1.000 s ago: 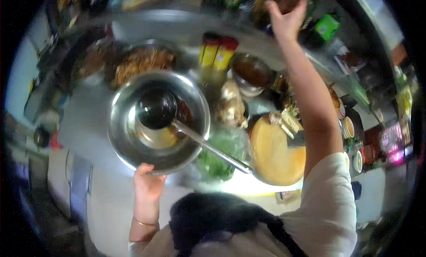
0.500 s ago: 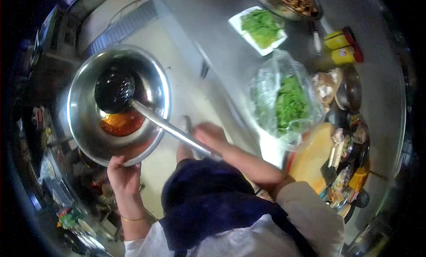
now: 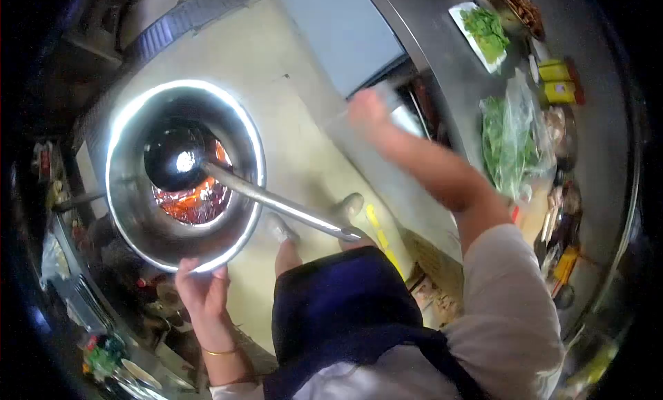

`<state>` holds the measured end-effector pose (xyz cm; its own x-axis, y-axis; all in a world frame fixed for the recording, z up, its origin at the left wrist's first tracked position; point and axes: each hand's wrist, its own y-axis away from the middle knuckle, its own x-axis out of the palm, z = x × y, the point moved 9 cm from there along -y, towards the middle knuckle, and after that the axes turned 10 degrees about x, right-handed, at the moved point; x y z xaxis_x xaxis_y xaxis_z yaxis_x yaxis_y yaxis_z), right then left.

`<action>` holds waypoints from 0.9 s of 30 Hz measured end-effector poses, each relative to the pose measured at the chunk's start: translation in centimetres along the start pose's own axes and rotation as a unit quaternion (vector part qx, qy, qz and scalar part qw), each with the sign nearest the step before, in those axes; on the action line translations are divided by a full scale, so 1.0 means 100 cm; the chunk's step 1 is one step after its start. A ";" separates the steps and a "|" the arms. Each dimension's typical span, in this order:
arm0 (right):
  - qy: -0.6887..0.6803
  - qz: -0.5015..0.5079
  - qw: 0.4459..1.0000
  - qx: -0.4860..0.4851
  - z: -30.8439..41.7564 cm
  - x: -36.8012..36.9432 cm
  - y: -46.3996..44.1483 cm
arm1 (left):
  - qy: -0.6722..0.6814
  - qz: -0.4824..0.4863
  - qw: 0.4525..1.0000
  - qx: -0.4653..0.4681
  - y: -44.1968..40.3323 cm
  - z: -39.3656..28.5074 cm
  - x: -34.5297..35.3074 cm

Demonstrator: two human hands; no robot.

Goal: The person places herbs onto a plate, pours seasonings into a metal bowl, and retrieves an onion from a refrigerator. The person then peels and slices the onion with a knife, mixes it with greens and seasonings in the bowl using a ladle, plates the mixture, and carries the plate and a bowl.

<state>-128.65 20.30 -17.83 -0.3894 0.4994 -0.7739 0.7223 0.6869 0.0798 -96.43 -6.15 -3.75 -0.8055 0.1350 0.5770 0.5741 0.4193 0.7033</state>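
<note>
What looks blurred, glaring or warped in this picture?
Head view: the bare right hand is smeared, likely by motion; white glare rims the round silver metal bowl; the long grey metal counter curves strongly; the corners fall to black.

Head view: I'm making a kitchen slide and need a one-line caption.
Left hand gripping a metal bowl with a ladle in it, right hand blurred near the counter.

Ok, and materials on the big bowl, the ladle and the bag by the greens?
Bowl: probably stainless steel, polished; silvery wall, bright rim glare.
Ladle: handle looks like bare metal, grey with a sheen; the head shows dark and glossy, its material unclear.
Bag: likely thin clear plastic film; crinkled, greens visible through it.
</note>
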 end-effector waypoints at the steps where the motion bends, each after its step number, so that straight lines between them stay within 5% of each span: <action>1: -0.039 -0.129 0.991 0.005 0.015 -0.077 0.024 | -0.016 0.021 0.999 -0.028 -0.007 -0.008 0.004; 2: -0.075 -0.247 0.966 0.006 0.028 -0.153 0.053 | -0.039 0.057 0.997 -0.035 -0.017 -0.021 0.007; 3: -0.406 -0.201 0.888 -0.074 0.028 -0.196 0.071 | -0.045 -0.001 0.999 0.013 -0.027 -0.035 -0.001; 5: -0.624 -0.117 0.767 0.095 -0.007 -0.224 0.124 | -0.067 0.068 0.995 0.001 -0.051 -0.050 -0.002; 7: -0.744 -0.086 0.573 0.333 -0.017 -0.173 0.164 | -0.099 0.031 0.994 -0.023 -0.062 -0.042 0.014; 10: -0.857 0.192 0.454 0.151 0.042 -0.187 0.113 | -0.163 0.062 0.984 -0.040 -0.112 -0.008 -0.015; 13: -0.852 0.187 0.473 0.120 0.090 -0.169 0.103 | -0.192 0.100 0.973 -0.083 -0.141 0.058 -0.029; 20: -0.829 0.379 0.294 0.286 0.133 -0.050 0.188 | -0.185 0.072 0.959 -0.203 -0.174 0.206 -0.107; 23: -0.801 0.231 0.466 0.297 0.118 -0.016 0.224 | -0.222 0.094 0.944 -0.226 -0.184 0.253 -0.141; 27: -0.623 0.280 0.666 0.301 0.097 -0.005 0.268 | -0.286 0.079 0.933 -0.206 -0.184 0.293 -0.159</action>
<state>-103.52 33.38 -21.42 0.5423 -0.4937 -0.6798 0.7996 0.0547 0.5981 -98.48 10.31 -38.00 -0.5857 0.6713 0.4541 0.6051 -0.0106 0.7961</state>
